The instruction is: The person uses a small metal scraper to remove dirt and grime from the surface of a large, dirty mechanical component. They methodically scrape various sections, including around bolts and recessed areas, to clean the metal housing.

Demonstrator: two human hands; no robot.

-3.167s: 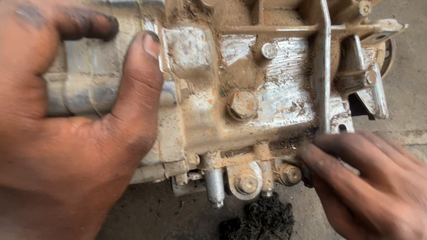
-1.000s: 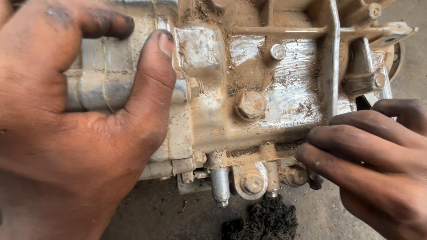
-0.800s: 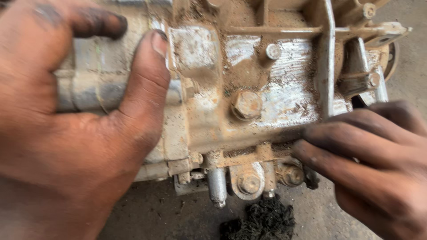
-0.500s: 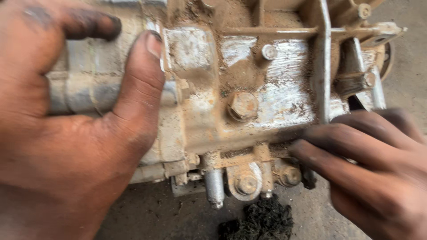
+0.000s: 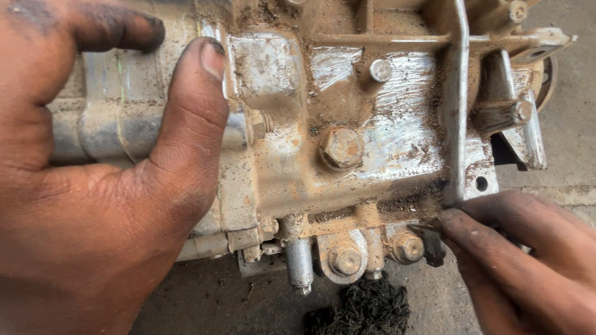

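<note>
A dirt-caked metal housing with a large hex bolt lies across the middle of the head view. My left hand grips its rounded left end, thumb pressed on top and a finger curled over the far side. My right hand is at the lower right, fingers pinched shut on a small thin tool. Only the tool's tip shows, and it touches the grimy lower edge of the housing just below the upright rib. Scraped patches of bare silver metal show around the bolt.
The housing rests on a grey concrete floor. A black fibrous clump lies on the floor under its near edge. Smaller bolts and a short pin stick out along that edge. Brackets jut out at the right end.
My right hand has slid down and to the right along the lower edge, uncovering the corner with a small hole beside the rib. My left hand keeps its grip.
</note>
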